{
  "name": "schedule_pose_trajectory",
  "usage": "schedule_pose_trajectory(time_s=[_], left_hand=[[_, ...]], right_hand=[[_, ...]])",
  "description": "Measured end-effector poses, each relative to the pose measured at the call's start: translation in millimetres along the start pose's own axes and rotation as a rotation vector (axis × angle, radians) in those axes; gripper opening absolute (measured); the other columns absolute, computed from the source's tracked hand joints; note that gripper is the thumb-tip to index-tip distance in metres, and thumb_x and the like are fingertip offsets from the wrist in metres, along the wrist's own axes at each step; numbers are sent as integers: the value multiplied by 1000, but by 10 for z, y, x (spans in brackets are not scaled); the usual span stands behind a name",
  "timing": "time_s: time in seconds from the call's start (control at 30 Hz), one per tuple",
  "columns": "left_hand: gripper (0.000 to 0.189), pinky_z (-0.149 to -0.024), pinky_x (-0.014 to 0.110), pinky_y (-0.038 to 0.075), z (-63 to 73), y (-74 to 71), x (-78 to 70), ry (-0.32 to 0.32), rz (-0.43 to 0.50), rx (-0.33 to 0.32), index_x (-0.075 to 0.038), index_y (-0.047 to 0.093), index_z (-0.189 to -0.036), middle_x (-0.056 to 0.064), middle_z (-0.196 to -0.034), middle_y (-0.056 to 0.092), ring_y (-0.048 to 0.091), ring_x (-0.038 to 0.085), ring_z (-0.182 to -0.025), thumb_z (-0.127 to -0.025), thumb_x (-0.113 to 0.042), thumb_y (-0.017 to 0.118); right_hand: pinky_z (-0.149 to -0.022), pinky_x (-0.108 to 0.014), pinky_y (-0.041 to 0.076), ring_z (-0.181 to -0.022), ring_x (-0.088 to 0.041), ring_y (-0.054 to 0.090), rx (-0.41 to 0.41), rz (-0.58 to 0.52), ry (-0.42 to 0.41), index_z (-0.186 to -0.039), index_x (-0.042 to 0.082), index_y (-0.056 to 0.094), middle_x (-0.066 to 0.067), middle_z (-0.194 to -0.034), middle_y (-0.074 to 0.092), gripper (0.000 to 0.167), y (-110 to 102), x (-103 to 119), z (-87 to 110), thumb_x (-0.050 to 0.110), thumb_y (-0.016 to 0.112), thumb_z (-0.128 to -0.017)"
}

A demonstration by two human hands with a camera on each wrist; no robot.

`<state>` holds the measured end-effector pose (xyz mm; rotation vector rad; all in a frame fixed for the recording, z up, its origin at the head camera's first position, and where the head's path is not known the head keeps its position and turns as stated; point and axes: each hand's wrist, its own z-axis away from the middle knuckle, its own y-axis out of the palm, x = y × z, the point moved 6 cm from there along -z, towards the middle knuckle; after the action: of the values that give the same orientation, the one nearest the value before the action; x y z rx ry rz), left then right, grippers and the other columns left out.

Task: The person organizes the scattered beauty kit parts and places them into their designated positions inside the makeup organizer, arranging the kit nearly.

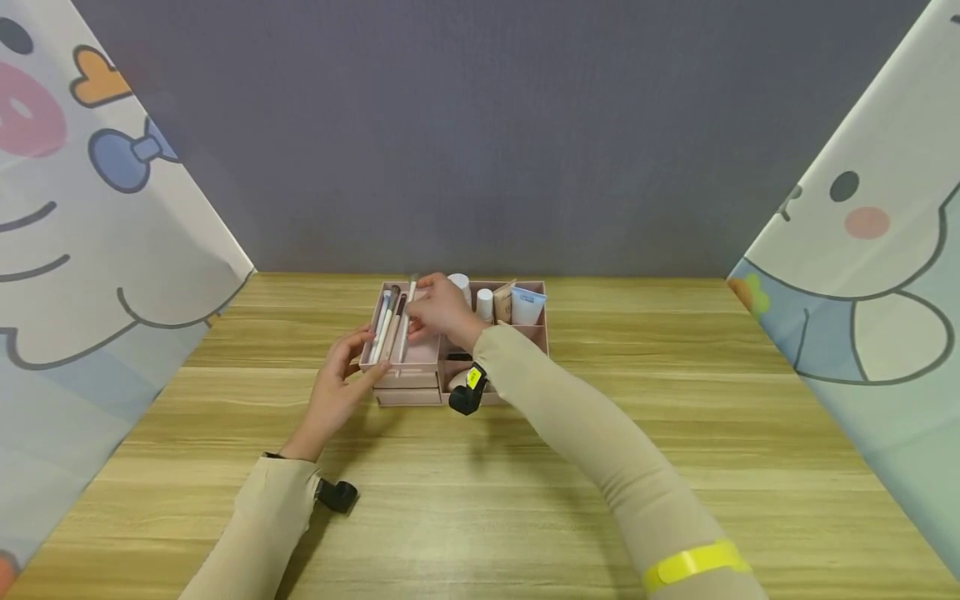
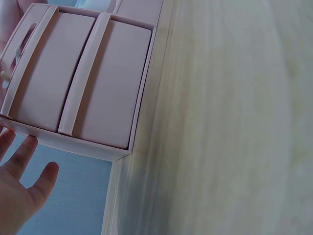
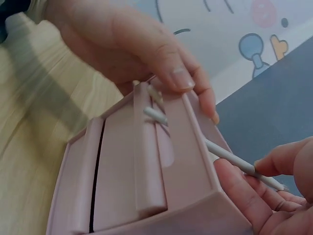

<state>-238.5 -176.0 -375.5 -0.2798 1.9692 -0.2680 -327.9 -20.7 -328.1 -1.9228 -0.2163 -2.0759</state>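
A pink makeup organizer [image 1: 408, 379] stands near the back of the table, with two drawers at its left front. My right hand [image 1: 442, 310] pinches a pale-handled makeup brush [image 3: 232, 157] between thumb and fingers, slanting over the upper left tray. Several other makeup brushes [image 1: 386, 325] lie lengthwise in that tray. In the right wrist view, pale handle ends [image 3: 155, 115] poke out through a slot in the tray's front. My left hand [image 1: 337, 387] holds the organizer's front left corner, thumb at the front rim and fingers along the side; its lower fingers look spread in the left wrist view.
Right compartments hold white bottles [image 1: 485, 304], a blue-white tube [image 1: 528, 306] and a tan packet [image 1: 503, 302]. My right forearm partly covers the front right compartments. A grey wall [image 1: 495, 150] rises behind the wooden table [image 1: 480, 500], and cartoon-printed panels [image 1: 870, 275] flank it.
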Motion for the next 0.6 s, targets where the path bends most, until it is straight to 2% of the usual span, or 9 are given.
schedule_pose_trajectory(time_s=[0.13, 0.23, 0.47, 0.6], left_hand=[[45, -93, 25, 41, 3, -4, 18, -7, -3, 2, 6, 50, -133, 20, -151, 38, 45, 36, -130, -92, 0, 68], [45, -93, 26, 41, 2, -4, 23, -2, -7, 2, 6, 50, -133, 20, -151, 38, 45, 37, -130, -92, -1, 68], [45, -92, 23, 41, 0, 1, 13, 12, 0, 6, 6, 50, -133, 21, -151, 37, 46, 37, -129, -92, 0, 68], [45, -92, 21, 41, 1, 0, 8, 18, 3, 0, 6, 51, -133, 21, -151, 38, 46, 36, -129, -91, 2, 68]], right_hand=[[-48, -27, 55, -47, -15, 58, -18, 72, 5, -137, -3, 39, -10, -72, 59, 53, 7, 7, -9, -10, 57, -87], [-47, -27, 55, -46, -15, 58, -35, 82, 9, -138, -2, 39, -11, -71, 59, 54, 4, 7, -14, -9, 58, -88], [-50, -29, 56, -48, -16, 60, -21, 66, 8, -142, -3, 36, -21, -89, 62, 55, -6, 17, 2, -8, 56, -91], [-51, -29, 57, -49, -17, 60, 0, 59, -6, -139, -4, 39, -22, -92, 63, 51, -13, 15, -3, -8, 56, -91]])
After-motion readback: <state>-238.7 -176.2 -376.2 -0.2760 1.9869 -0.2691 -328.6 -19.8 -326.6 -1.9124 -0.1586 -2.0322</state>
